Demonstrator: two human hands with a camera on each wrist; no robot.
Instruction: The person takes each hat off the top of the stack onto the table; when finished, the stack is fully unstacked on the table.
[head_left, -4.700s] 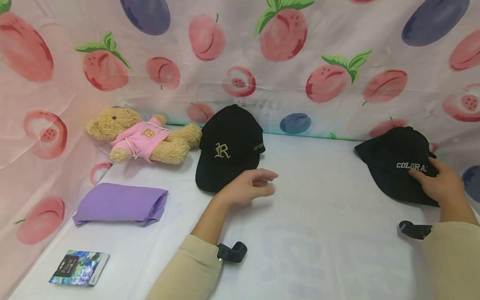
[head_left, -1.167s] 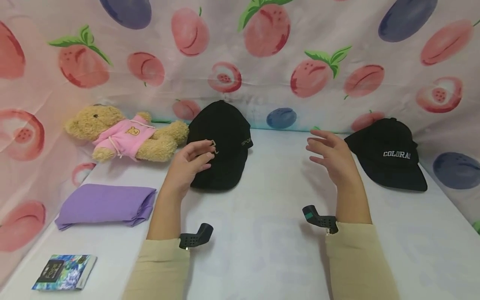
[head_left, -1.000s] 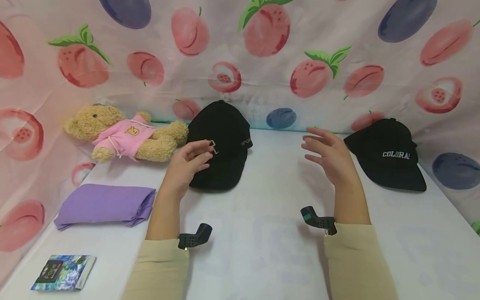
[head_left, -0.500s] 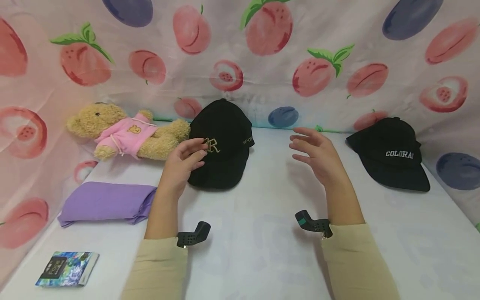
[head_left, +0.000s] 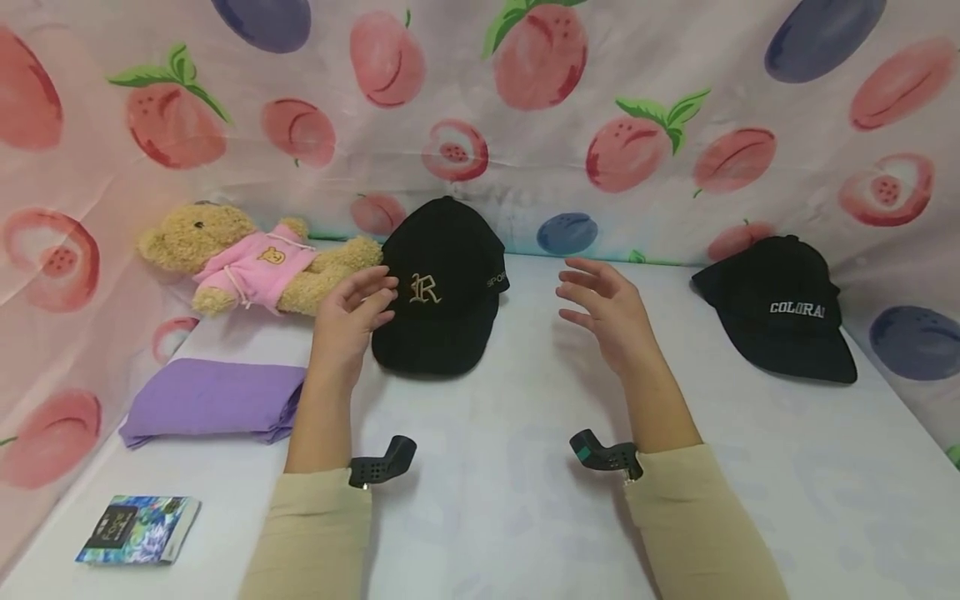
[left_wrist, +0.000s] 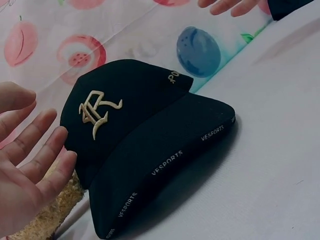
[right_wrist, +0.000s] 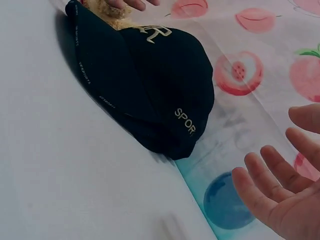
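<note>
Fingers loosely parted, a person's left hand (head_left: 345, 315) and right hand (head_left: 609, 310) flank the gold-lettered cap (head_left: 450, 312), the right having released the white-lettered cap (head_left: 783, 310).

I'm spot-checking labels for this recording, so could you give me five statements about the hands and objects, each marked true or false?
1. The left hand is beside the cap with the gold R. True.
2. The right hand holds the cap with white lettering. False: it holds nothing, and that cap lies farther right.
3. The teddy bear wears pink. True.
4. The purple cloth is draped over the book. False: it lies folded, apart from the book.
5. Both caps are black. True.
</note>
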